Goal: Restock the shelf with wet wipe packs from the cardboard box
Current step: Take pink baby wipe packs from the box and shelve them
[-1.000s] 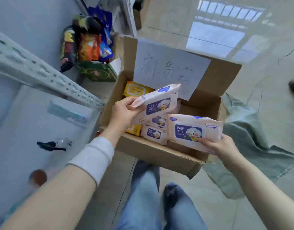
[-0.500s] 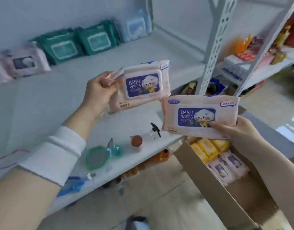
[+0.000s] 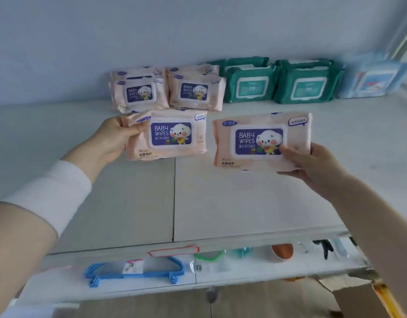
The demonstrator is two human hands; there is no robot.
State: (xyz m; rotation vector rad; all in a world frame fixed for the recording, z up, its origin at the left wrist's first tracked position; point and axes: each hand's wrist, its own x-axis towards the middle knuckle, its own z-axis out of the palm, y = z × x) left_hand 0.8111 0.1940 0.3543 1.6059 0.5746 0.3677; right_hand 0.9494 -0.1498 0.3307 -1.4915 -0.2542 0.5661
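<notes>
Gripping a pink pack point(image 3: 168, 136) each, left hand point(image 3: 113, 140) and right hand point(image 3: 312, 162) now above the shelf point(image 3: 220, 203), near its stocked row point(image 3: 195, 91).

peach wipe packs point(image 3: 168, 134), teal packs point(image 3: 250, 86), blue hangers point(image 3: 133, 269)

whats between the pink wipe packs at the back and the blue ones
Two stacks of green packs sit between the pink packs and the blue packs, seen in the head view.
</notes>
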